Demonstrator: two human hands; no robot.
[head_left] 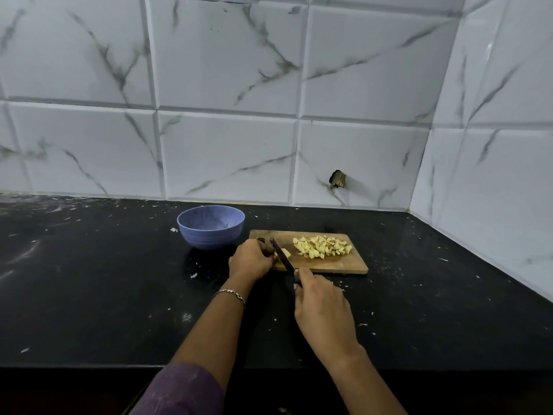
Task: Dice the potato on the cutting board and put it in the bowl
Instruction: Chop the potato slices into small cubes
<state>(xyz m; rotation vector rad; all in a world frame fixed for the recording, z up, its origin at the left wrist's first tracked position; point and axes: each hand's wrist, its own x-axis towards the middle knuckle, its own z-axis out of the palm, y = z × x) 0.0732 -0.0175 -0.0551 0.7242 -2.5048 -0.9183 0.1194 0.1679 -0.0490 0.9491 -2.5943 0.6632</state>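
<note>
The worktop (89, 295) is dark polished stone, glossy and flecked with pale specks. The wall tiles (227, 157) are glazed, shiny, marble-veined white. The cutting board (338, 265) is matt bare wood; at its 10 o'clock the blue bowl (209, 235) looks like matt speckled plastic. The bracelet (230, 293) is metal, the sleeve (185, 390) cloth.

The left hand (250, 259) holds the potato piece (286, 252) at the cutting board's (332, 265) left end, while the right hand (321, 307) grips the knife (280, 255) at its near edge.

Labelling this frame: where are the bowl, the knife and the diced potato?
bowl (209, 238): head view, outer wall.
knife (282, 255): head view, blade middle.
diced potato (323, 247): head view, middle of pile.
</note>
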